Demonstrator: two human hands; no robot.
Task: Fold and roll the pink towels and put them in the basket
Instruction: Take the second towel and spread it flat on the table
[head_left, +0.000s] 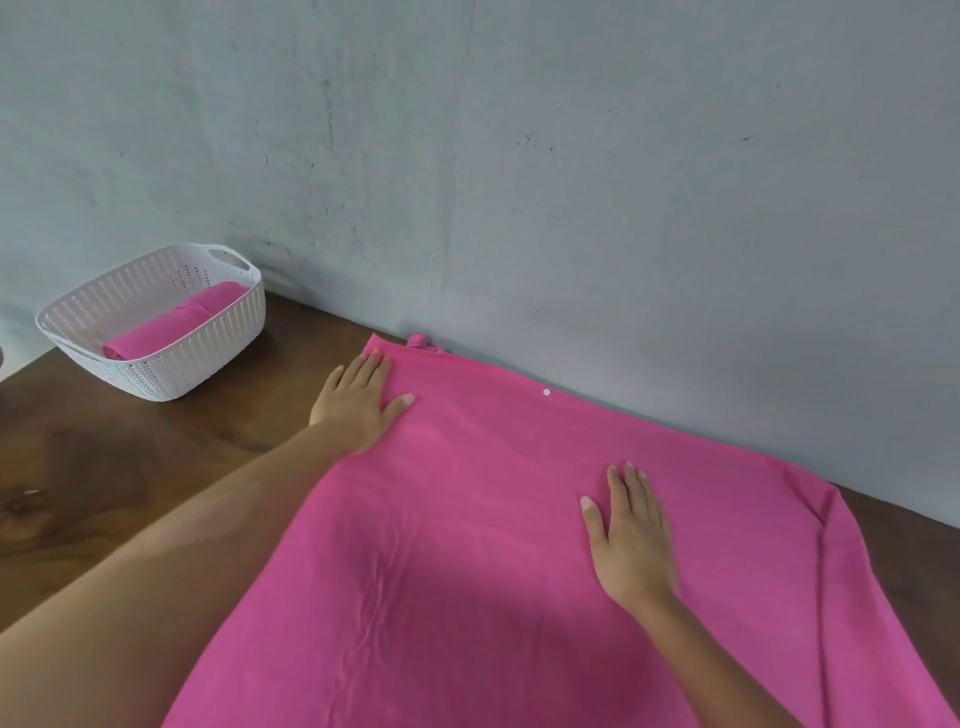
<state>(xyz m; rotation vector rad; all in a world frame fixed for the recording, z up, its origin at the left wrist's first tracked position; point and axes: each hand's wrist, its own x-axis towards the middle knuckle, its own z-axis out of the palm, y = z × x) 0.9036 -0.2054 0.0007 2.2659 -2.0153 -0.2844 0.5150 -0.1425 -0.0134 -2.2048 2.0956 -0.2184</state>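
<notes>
A large pink towel (483, 545) lies spread flat over the wooden table (104, 467), its far edge against the wall. My left hand (356, 402) presses flat on the towel's far left corner, fingers straight. My right hand (631, 540) lies flat, palm down, near the towel's middle right. A small white snap button (546, 392) shows near the far edge. The white perforated basket (171, 358) stands at the far left of the table, and one rolled pink towel (171, 325) lies inside it.
A grey wall (571, 182) rises directly behind the table. A small pink loop or bunch of cloth (422, 343) pokes out at the towel's far edge by the wall. Bare wood shows to the left of the towel.
</notes>
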